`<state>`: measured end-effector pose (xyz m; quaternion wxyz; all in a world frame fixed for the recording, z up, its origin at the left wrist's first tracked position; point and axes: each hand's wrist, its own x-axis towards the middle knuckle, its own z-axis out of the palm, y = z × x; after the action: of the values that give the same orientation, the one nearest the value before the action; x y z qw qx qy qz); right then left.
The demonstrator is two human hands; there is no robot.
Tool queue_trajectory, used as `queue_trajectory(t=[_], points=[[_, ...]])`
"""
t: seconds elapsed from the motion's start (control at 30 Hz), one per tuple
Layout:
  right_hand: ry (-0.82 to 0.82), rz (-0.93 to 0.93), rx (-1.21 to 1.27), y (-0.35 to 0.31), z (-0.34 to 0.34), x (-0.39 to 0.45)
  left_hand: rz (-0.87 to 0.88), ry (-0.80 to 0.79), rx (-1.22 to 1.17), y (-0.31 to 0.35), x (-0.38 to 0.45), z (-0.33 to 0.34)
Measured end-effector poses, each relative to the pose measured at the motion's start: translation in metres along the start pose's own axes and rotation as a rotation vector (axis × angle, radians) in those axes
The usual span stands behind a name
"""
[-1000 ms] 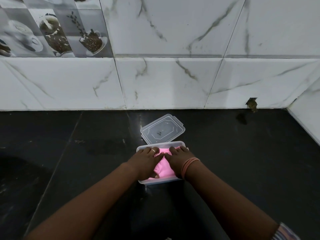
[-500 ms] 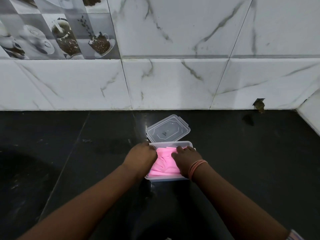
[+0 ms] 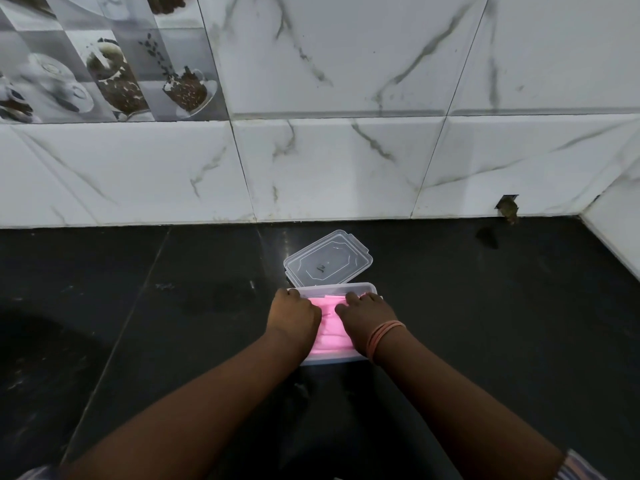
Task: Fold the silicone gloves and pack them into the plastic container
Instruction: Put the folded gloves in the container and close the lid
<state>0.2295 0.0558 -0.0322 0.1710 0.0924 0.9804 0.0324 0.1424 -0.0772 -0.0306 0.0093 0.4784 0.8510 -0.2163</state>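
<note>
1. Head view looks down on a black table (image 3: pixel 485 323) backed by a white marble-tiled wall (image 3: pixel 346 161), with a coffee-print tile (image 3: pixel 114 64) at the upper left and a small dark gap (image 3: pixel 507 209) at the wall's foot on the right.
2. A clear lid (image 3: pixel 327 259) lies flat just behind the plastic container (image 3: pixel 337 288), touching or nearly touching its far rim.
3. Both forearms reach in from below and cover most of the container's sides; orange bands (image 3: pixel 382 336) circle the right wrist.
4. Pink silicone gloves (image 3: pixel 330 327) lie folded inside the container, showing between the hands.
5. Left hand (image 3: pixel 294 315) rests with fingers curled at the container's left edge; what they grasp cannot be told.
6. Right hand (image 3: pixel 367 318) presses its bent fingers (image 3: pixel 353 299) down onto the gloves.
</note>
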Motion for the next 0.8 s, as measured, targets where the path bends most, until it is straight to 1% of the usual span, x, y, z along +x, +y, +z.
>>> queue_trajectory(t=[0.1, 0.17, 0.23, 0.3, 0.33, 0.4, 0.53, 0.6, 0.67, 0.73, 0.77, 0.8], points=[[0.032, 0.0, 0.04, -0.002, -0.002, -0.001, -0.021, 0.06, -0.031, 0.001, -0.003, -0.009], [0.058, -0.008, 0.086, -0.005, -0.004, 0.001, -0.001, 0.092, -0.088, 0.005, -0.003, -0.014], [0.05, -0.011, 0.156, -0.007, -0.002, 0.004, 0.018, 0.055, -0.173, 0.008, 0.001, -0.013], [0.016, -0.01, 0.204, -0.006, 0.006, 0.008, 0.003, -0.063, -0.262, 0.008, 0.005, -0.003], [-0.003, -0.002, 0.2, -0.006, 0.01, 0.01, 0.002, -0.122, -0.289, 0.007, 0.006, 0.003], [-0.038, 0.017, 0.169, -0.005, 0.018, 0.015, 0.01, -0.178, -0.313, 0.006, 0.009, 0.013], [-0.087, 0.035, 0.114, -0.015, 0.015, 0.022, -0.014, -0.195, -0.391, 0.009, 0.015, 0.017], [-0.102, 0.043, 0.106, -0.018, 0.007, 0.021, -0.032, -0.237, -0.448, 0.012, 0.02, 0.018], [-0.13, 0.017, 0.135, -0.018, 0.0, 0.02, -0.037, -0.253, -0.428, 0.011, 0.022, 0.017], [-0.163, -0.008, 0.183, -0.013, -0.007, 0.023, -0.014, -0.236, -0.399, 0.011, 0.02, 0.01], [-0.153, -0.028, 0.192, -0.007, -0.01, 0.027, 0.004, -0.206, -0.394, 0.009, 0.018, 0.006], [-0.111, -0.043, 0.219, 0.0, -0.014, 0.033, 0.022, -0.183, -0.386, 0.007, 0.016, 0.001]])
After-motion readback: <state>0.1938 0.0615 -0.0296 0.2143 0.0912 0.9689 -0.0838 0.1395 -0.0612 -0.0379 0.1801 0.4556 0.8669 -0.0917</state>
